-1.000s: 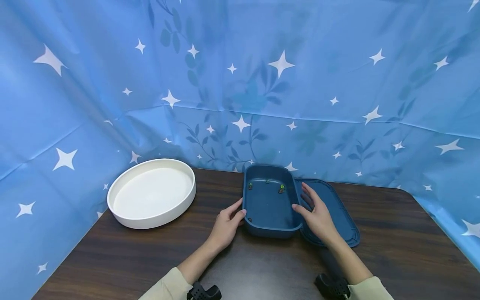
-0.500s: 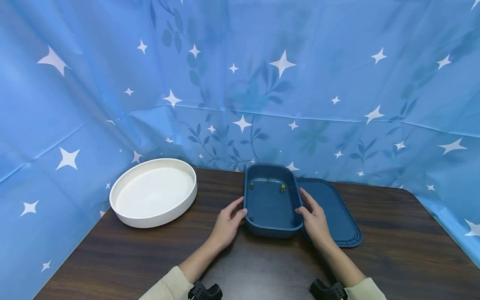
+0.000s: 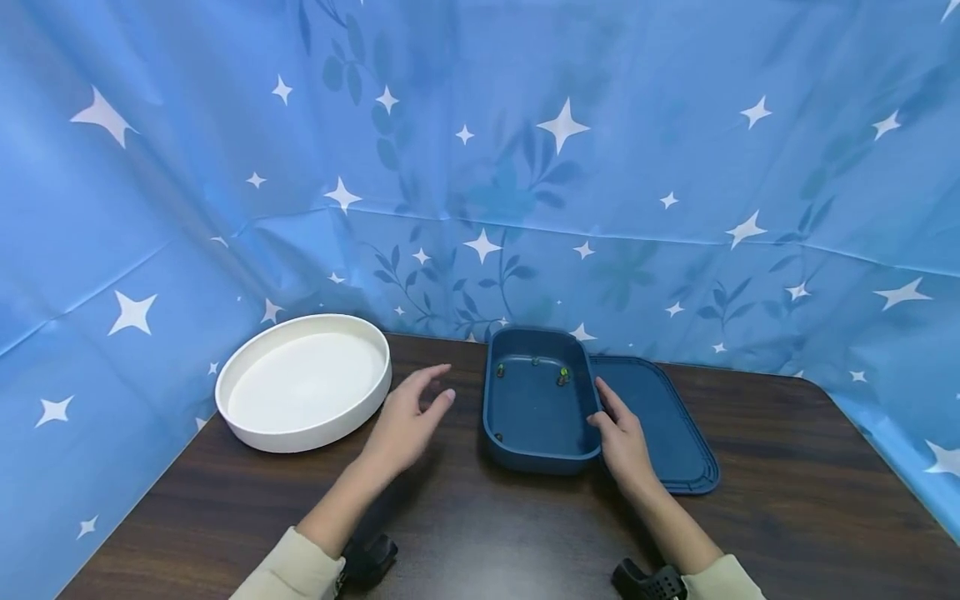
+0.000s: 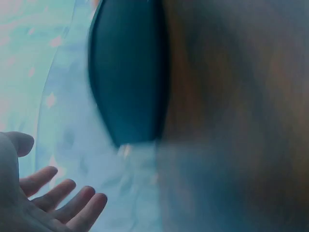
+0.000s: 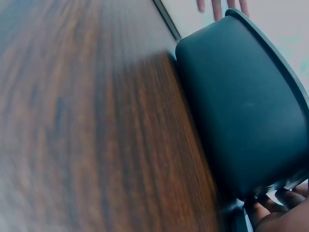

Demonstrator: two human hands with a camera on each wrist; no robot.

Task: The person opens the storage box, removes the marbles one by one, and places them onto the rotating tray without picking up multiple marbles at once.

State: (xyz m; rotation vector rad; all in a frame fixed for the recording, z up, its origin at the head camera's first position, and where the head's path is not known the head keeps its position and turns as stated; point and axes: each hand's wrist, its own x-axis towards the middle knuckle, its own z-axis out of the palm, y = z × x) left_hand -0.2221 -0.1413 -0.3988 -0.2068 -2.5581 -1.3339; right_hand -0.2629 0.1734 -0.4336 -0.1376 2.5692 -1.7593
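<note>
A deep blue rectangular box (image 3: pixel 536 417), open at the top, stands on the dark wood table. Small green and brown bits (image 3: pixel 563 377) lie near its inner corners. My right hand (image 3: pixel 626 446) grips the right wall, thumb over the rim and fingers along the outside; in the right wrist view those fingers (image 5: pixel 270 208) partly hide beneath the box's edge. Off to the left, my left hand (image 3: pixel 405 421) hovers apart from the box with fingers spread and nothing in it. The left wrist view shows its loosely extended fingers (image 4: pixel 70 198).
Left of the hands sits a round white shallow tray (image 3: pixel 307 383). A flat blue lid (image 3: pixel 660 417) lies on the table (image 3: pixel 787 450) at the box's right, partly behind it. Star-patterned blue cloth (image 3: pixel 480 167) hangs beyond the table's back edge.
My left hand has let go of the box's left side and moved left toward the white tray. My right hand has closed in on the right wall; the box stays about in place.
</note>
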